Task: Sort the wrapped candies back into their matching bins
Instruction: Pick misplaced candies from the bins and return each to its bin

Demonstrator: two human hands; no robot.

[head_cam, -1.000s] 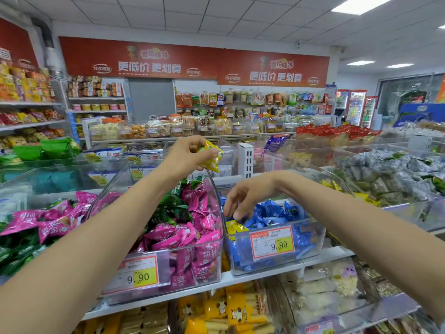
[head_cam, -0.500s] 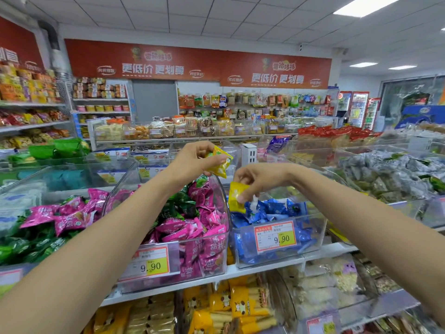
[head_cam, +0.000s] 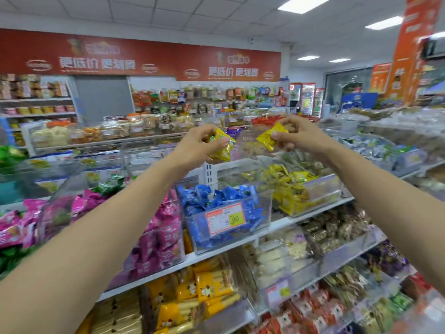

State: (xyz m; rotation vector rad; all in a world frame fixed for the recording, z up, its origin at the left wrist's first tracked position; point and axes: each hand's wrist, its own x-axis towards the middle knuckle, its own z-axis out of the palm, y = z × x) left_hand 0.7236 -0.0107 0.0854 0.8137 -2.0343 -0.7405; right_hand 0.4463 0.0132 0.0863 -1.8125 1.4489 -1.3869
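My left hand (head_cam: 197,147) grips a yellow wrapped candy (head_cam: 222,147), maybe more than one, held up above the shelf. My right hand (head_cam: 301,133) pinches another yellow wrapped candy (head_cam: 271,137) at about the same height. Both hands hover above and behind a clear bin of yellow candies (head_cam: 310,196). Left of it stands a clear bin of blue candies (head_cam: 231,213) with a price tag. Further left is a bin of pink candies (head_cam: 159,237) with some green ones at its back.
Lower shelves hold bins of orange-yellow biscuit packs (head_cam: 202,292), white sweets (head_cam: 279,254) and brown sweets (head_cam: 337,232). More pink and green candies (head_cam: 14,227) lie at far left. Grey-wrapped goods (head_cam: 370,145) fill bins on the right. Back shelves carry snacks.
My right hand lifted a yellow candy out of the blue bin and carried it up and right. The view swung right, bringing the yellow bin into sight. My left hand kept its candy.
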